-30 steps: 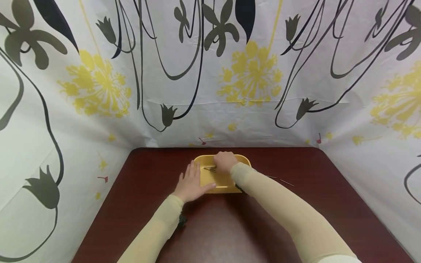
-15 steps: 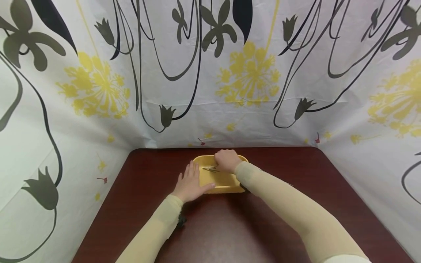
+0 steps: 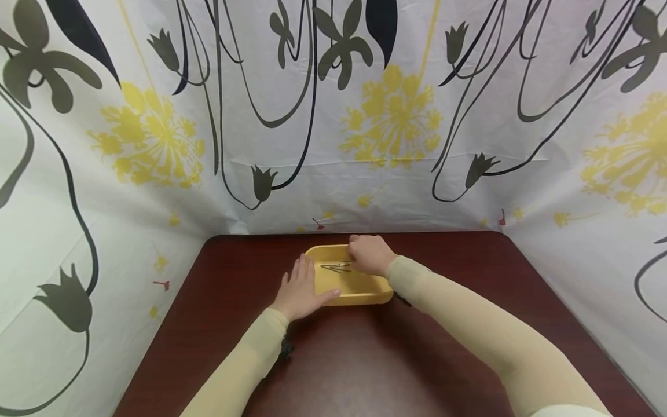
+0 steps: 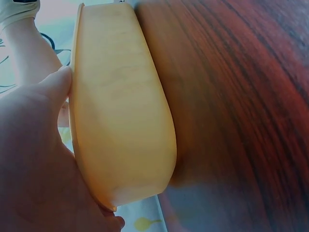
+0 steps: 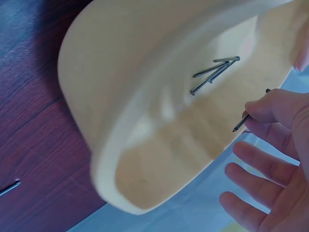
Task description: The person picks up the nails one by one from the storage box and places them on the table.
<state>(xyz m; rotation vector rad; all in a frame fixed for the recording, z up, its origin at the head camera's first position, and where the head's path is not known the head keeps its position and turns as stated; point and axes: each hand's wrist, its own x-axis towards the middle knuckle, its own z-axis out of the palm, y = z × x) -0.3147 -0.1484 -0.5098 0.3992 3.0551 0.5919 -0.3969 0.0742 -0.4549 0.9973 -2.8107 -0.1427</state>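
A yellow plastic tub (image 3: 359, 299) stands on the table, with several metal nails (image 5: 215, 75) lying loose on its bottom in the right wrist view. My left hand (image 3: 299, 292) rests on the tub's left rim, fingers straight and thumb along the front edge. Over the tub's right half, my right hand (image 3: 371, 255) pinches one nail (image 5: 240, 123) between thumb and forefinger. The other fingers of that hand are spread. In the left wrist view, the tub's outer wall (image 4: 120, 106) hides its inside.
A further nail (image 5: 9, 187) lies on the dark red-brown table (image 3: 333, 370), outside the tub in the right wrist view. Behind the table hangs a white cloth (image 3: 312, 139) with a flower print.
My right hand has shifted a little to the right over the tub, showing more of the nails inside. Its forearm now covers the nails seen earlier on the table. My left hand stays put.
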